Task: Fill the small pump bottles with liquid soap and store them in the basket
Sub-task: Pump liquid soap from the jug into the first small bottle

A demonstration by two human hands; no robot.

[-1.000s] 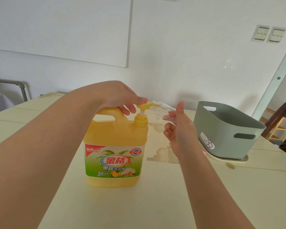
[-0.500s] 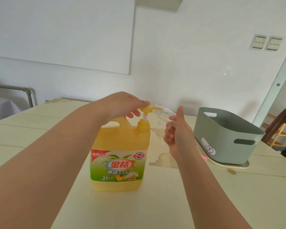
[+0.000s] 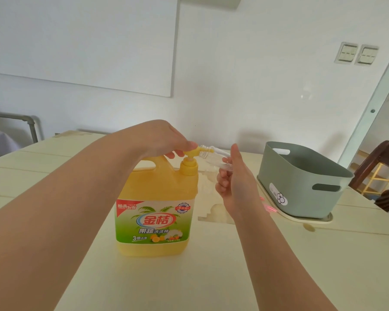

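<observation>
Head view: a yellow dish-soap jug (image 3: 154, 198) stands upright at the middle of the pale table (image 3: 177, 283), its green label facing the camera. The left hand (image 3: 164, 140) reaches in from 8 o'clock and lies over the jug's pump head (image 3: 192, 152). Its fingers curl around the pump head, one fingertip on top and another showing beneath.

The right hand (image 3: 234, 182), just at 3 o'clock of the jug, grips a small clear bottle (image 3: 213, 154) in curled fingers, the thumb standing straight. This bottle is tilted nearly flat, its open mouth touching the pump spout. Whether any soap is in it I cannot tell.

A grey-green basket (image 3: 301, 182) with cut-out handles sits at 3 o'clock of the hands, apart from them, on a cream tray (image 3: 305, 217); its inside is hidden.

On the wall a whiteboard (image 3: 81, 41) hangs at 11 o'clock and two light switches (image 3: 356, 53) at 1 o'clock. A dark wooden chair (image 3: 384, 171) shows at the right edge.
</observation>
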